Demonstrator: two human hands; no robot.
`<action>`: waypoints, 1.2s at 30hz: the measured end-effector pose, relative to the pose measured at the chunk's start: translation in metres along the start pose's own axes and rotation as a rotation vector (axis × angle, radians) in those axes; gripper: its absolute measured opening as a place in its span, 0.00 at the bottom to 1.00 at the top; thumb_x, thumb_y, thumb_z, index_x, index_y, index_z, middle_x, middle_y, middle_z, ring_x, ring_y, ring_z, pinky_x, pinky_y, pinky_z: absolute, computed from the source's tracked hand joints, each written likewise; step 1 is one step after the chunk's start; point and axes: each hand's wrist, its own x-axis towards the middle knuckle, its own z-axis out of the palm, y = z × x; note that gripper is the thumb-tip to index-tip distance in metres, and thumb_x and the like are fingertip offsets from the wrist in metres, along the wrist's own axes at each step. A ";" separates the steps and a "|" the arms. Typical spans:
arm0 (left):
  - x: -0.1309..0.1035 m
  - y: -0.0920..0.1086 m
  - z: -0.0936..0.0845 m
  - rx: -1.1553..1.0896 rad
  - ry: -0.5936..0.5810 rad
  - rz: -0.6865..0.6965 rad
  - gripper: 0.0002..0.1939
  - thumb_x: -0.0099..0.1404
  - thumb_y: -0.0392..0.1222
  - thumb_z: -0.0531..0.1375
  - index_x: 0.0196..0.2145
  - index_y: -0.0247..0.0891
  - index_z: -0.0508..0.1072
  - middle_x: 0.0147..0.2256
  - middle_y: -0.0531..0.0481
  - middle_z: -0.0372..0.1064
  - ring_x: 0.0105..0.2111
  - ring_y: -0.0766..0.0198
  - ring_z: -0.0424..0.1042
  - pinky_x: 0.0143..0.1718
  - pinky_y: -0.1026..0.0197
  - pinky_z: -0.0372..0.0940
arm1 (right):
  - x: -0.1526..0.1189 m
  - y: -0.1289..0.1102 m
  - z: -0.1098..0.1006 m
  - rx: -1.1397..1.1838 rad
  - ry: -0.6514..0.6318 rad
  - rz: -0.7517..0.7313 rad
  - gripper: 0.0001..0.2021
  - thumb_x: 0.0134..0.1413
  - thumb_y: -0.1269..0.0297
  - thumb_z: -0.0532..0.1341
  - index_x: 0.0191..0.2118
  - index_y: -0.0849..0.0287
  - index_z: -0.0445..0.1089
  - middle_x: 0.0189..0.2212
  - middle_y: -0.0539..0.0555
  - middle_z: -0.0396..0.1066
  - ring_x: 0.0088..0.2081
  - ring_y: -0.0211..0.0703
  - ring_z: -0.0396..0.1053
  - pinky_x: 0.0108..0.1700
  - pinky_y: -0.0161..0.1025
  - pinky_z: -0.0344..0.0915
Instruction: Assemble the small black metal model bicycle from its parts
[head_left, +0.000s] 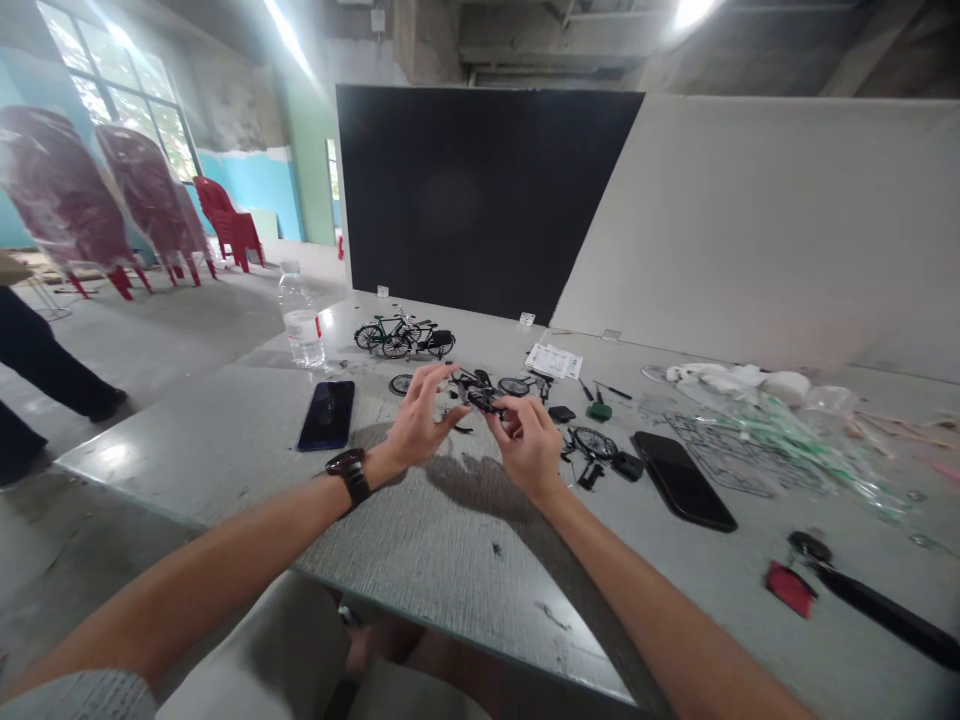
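Over the grey table, my right hand (pixel 529 440) pinches a small black model bicycle (pixel 478 384) by its near wheel, between thumb and fingertips. My left hand (pixel 421 420) is beside the model's left side, thumb and fingers spread apart around a gap; its fingertips come close to the model, and contact is unclear. A loose wheel (pixel 400 384) lies just behind my left hand. To the right of my right hand are a black wheel (pixel 594 443) with frame parts and a small black box-shaped piece (pixel 627 465). Behind the model lies another partly built bicycle (pixel 516 386).
Assembled model bicycles (pixel 396 335) stand at the back, near a water bottle (pixel 301 325). Phones lie on the left (pixel 326 415) and right (pixel 684 480). Beyond are an instruction sheet (pixel 555 361), a green piece (pixel 599 410), plastic wrapping (pixel 795 440) and a black divider (pixel 480 200).
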 end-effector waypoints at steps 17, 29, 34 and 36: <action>0.003 0.004 0.006 -0.676 -0.270 -0.622 0.20 0.64 0.57 0.64 0.34 0.35 0.69 0.32 0.50 0.70 0.33 0.62 0.75 0.40 0.55 0.75 | 0.001 0.002 -0.002 -0.005 -0.205 -0.037 0.11 0.68 0.54 0.59 0.40 0.57 0.72 0.36 0.54 0.74 0.23 0.35 0.67 0.26 0.36 0.60; -0.002 0.006 0.005 -0.193 -0.321 -0.353 0.11 0.67 0.48 0.63 0.37 0.36 0.77 0.30 0.52 0.76 0.30 0.64 0.71 0.34 0.64 0.64 | -0.002 0.003 0.007 0.131 -0.164 0.328 0.12 0.64 0.53 0.60 0.41 0.57 0.70 0.31 0.52 0.74 0.26 0.40 0.69 0.30 0.38 0.63; -0.002 0.008 0.004 -0.213 -0.344 -0.365 0.13 0.68 0.49 0.62 0.34 0.35 0.76 0.27 0.52 0.74 0.28 0.65 0.70 0.32 0.65 0.63 | -0.003 0.003 0.007 0.199 -0.198 0.291 0.09 0.65 0.56 0.59 0.39 0.57 0.69 0.33 0.53 0.73 0.26 0.38 0.68 0.30 0.37 0.64; -0.002 0.008 0.004 -0.251 -0.345 -0.379 0.13 0.68 0.49 0.61 0.33 0.35 0.76 0.27 0.52 0.73 0.28 0.65 0.70 0.32 0.65 0.63 | -0.002 0.002 0.006 0.212 -0.195 0.253 0.08 0.65 0.58 0.59 0.39 0.57 0.69 0.34 0.53 0.72 0.26 0.38 0.68 0.30 0.36 0.65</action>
